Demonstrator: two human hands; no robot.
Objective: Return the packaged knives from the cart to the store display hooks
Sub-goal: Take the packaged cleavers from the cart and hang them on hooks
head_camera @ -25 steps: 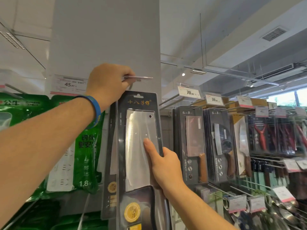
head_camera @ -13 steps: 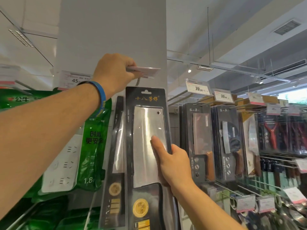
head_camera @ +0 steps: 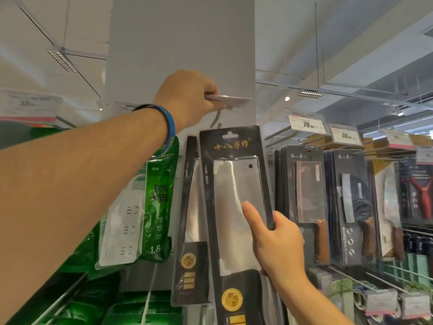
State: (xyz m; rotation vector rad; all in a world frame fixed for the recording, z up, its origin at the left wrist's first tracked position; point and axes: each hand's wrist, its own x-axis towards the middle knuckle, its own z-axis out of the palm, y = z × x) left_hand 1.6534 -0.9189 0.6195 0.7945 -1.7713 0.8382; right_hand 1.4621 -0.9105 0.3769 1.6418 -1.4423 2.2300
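A packaged cleaver (head_camera: 230, 191) in a black card with gold lettering stands upright in front of the display. My right hand (head_camera: 273, 240) grips its right edge, thumb flat on the blister over the blade. The card's hang slot sits just below the metal display hook (head_camera: 216, 119). My left hand (head_camera: 187, 99), blue band on the wrist, is raised above the card and pinches the price tag holder (head_camera: 230, 99) at the hook's tip, holding it level. Another packaged knife (head_camera: 193, 221) hangs right behind, partly hidden.
Green packs with power strips (head_camera: 140, 214) hang to the left. More packaged knives (head_camera: 304, 198) and red peelers (head_camera: 419, 195) fill hooks to the right under price tags (head_camera: 307, 124). A white pillar (head_camera: 180, 48) rises behind the hook. Wire hooks with tags (head_camera: 379, 301) jut out lower right.
My view has shifted so everything sits slightly lower and right. The cleaver pack has tilted a little, its top now just under the hook. My left hand keeps holding the tag holder up.
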